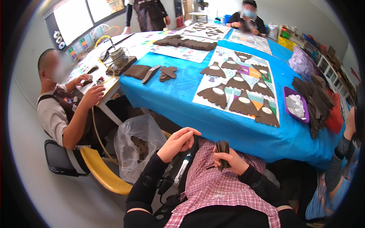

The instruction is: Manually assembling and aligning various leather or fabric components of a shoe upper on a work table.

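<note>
My right hand [232,161] is closed around a small bundle of dark brown strips [223,152], held upright in front of my lap. Nothing shows in my left hand [176,145], raised by the table edge to the left of the bundle; its index finger stretches to the right and the other fingers bend loosely. Beyond my hands, several brown fan-shaped pieces [243,104] with white ovals lie in rows on a printed sheet [201,89]. A purple basket [286,99] at the right holds white oval pieces [295,105].
Blue sheeting [171,97] covers the table. Brown strips [313,102] heap up at its right, near a co-worker's arm [344,146]. Stacked brown pieces [138,71] lie at the left. A plastic bag [131,129] and a yellow chair [100,171] stand beside a seated person [57,114].
</note>
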{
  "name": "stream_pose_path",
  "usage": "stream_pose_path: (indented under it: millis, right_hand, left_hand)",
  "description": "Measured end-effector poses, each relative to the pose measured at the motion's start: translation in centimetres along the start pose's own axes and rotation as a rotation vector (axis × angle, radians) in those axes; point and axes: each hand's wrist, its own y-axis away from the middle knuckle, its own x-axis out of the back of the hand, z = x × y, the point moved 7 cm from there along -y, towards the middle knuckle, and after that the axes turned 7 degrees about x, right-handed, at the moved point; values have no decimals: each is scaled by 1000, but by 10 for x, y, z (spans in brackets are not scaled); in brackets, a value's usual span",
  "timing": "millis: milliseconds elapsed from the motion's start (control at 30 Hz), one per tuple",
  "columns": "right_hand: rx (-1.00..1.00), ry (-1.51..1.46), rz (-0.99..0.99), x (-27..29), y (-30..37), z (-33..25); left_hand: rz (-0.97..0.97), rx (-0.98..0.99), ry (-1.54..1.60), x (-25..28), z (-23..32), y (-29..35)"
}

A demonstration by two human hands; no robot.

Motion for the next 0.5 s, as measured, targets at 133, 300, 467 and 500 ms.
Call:
stream_pose_path:
  millis: [133, 300, 467, 500]
  right_hand:
    - [498, 737, 144, 8, -20, -74]
    - [746, 1178, 189, -37, -68, -125]
    - [867, 1334, 124, -51, -125, -156]
    - [846, 1340, 106, -55, -138, -159]
  left_hand:
    - [-15, -76, -10, -26, 2, -26]
    - [340, -407, -317, -24, 32, -66]
    - [382, -533, -8, 34, 69, -97]
    - [385, -580, 95, 49, 78, -100]
